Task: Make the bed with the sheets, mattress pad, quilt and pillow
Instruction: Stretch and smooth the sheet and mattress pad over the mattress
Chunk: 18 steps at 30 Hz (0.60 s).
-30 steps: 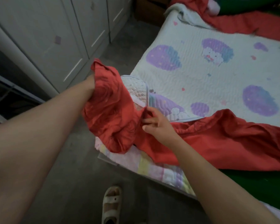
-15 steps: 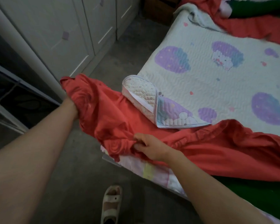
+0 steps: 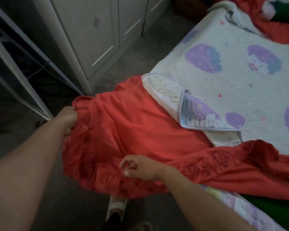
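2 hands at red sheet (image 3: 132,127), draped over bed (image 3: 227,200) corner, 7 o'clock of mattress pad (image 3: 232,84): left hand (image 3: 68,120) clutches hem, right hand (image 3: 140,167) loosely curled, empty; tuck hem under corner evenly, pull taut

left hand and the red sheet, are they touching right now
Touching. The head view shows the left hand gripping the bunched edge of the red sheet, with the fabric gathered right against its fingers and no gap.

Sheet (image 3: 132,130) red, rose-textured. Mattress pad (image 3: 240,77) white, purple blobs, pink hearts. Cupboard (image 3: 97,30) white. Sandal (image 3: 117,207) white.
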### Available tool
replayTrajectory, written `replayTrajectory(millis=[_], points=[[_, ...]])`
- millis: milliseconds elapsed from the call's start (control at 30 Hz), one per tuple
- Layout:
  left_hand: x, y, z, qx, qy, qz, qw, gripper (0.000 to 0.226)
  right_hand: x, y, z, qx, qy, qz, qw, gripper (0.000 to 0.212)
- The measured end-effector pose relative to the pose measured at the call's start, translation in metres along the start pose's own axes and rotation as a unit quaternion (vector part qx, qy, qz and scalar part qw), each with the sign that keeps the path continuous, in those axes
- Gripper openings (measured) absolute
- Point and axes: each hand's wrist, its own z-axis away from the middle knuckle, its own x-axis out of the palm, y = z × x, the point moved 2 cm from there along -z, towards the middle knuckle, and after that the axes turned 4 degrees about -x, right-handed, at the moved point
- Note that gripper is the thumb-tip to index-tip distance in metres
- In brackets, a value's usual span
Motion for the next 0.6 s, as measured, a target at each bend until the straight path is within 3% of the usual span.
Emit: replayTrajectory(millis=[133,367,500,600], points=[[0.023,-0.001,0.015,-0.004,-0.085,-0.075,0.994,0.026,-0.023,0.007,0.003,0.018,0.068,-0.004,0.998,0.024],[0.07,0.015,0.047,0.083,-0.124,-0.134,0.98,0.033,-0.068,0.014,0.041,0.031,0.175,0.046,0.983,0.023],[0.108,0.027,0.069,0.155,-0.148,-0.164,0.963,0.031,-0.094,0.036,0.089,0.042,0.298,0.147,0.942,0.03],[0.154,0.031,0.094,0.219,-0.181,-0.212,0.935,0.034,-0.111,0.072,0.137,0.098,0.368,0.219,0.898,0.035]])
